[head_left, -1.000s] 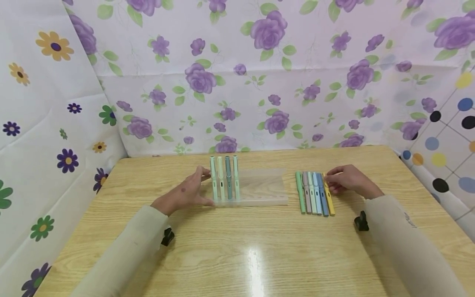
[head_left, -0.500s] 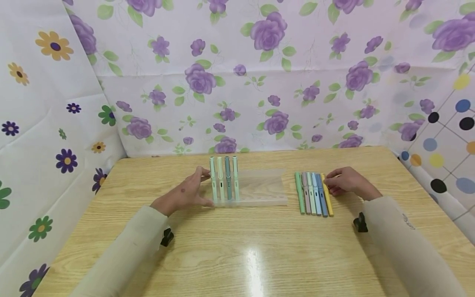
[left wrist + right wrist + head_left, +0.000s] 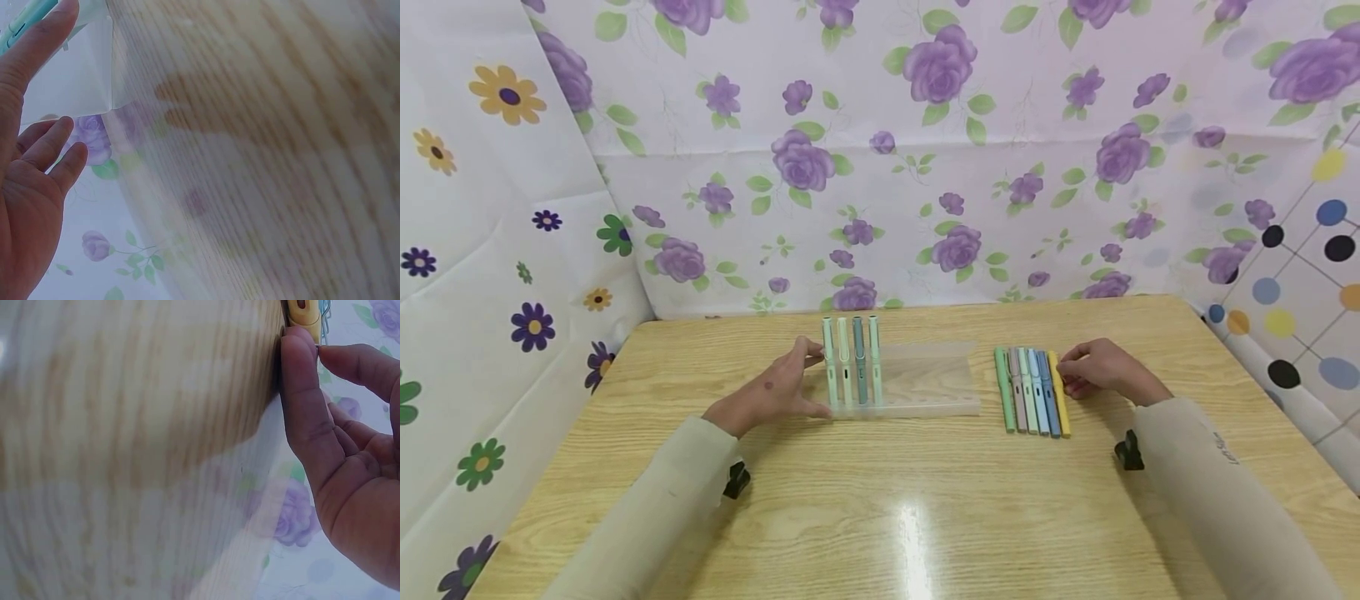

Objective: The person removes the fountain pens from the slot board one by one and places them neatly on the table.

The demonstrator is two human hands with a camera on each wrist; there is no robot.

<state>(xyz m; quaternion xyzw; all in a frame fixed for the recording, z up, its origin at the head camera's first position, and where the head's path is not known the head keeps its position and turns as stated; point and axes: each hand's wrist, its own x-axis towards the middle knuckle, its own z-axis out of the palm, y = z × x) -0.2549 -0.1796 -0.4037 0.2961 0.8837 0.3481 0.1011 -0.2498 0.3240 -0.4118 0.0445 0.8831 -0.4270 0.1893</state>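
Observation:
My left hand (image 3: 778,385) holds the left end of a clear plastic pen stand (image 3: 928,375), thumb at its front edge and fingers behind. Several green and teal pens (image 3: 861,367) lean upright in the stand's left part. A pale green pen (image 3: 25,25) shows beside the thumb in the left wrist view. To the right, my right hand (image 3: 1101,367) pinches the upper part of a yellow pen (image 3: 1061,400) between thumb and forefinger. Its yellow end (image 3: 304,315) shows just beyond the fingertips in the right wrist view; the rest is out of frame there.
Beside the yellow pen, a row of green, mauve and blue pens (image 3: 1030,392) lies on the wooden table (image 3: 850,500). Flower-print cloth (image 3: 880,150) hangs behind the table and at the sides. A black clip-like part (image 3: 1129,451) sits under the right cuff.
The yellow pen's lower end has shifted slightly left, closer to the blue pen, with my right hand on it. My left hand and the stand have stayed in place.

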